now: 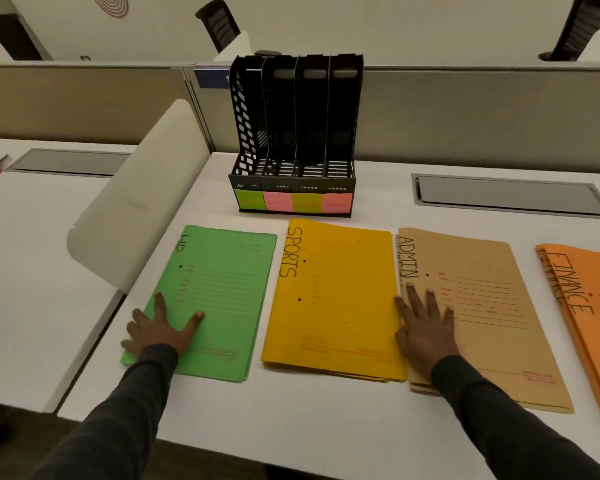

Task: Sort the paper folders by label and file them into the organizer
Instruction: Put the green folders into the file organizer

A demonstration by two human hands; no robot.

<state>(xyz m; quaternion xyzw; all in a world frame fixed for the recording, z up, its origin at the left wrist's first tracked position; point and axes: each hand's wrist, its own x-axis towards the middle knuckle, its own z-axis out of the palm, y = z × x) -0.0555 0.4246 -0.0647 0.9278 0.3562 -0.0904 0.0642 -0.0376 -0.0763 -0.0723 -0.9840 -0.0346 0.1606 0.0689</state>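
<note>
Four folder piles lie in a row on the white table [309, 420]: a green HR folder [219, 292], a yellow SPORTS pile [336, 299], a tan ADMIN pile [485, 313] and an orange FINANCE pile [589, 306] cut off at the right edge. Behind them stands a black four-slot organizer [295, 133], its slots empty, with green and pink sticky labels along its base. My left hand [161, 329] lies flat with spread fingers on the green folder's near left corner. My right hand [425, 327] presses flat on the tan pile's left edge.
A white curved divider panel [142, 202] leans between this table and the neighbouring desk at left. A grey cable hatch [506, 195] is set into the table at back right. A beige partition wall runs behind the organizer, with dark chairs beyond.
</note>
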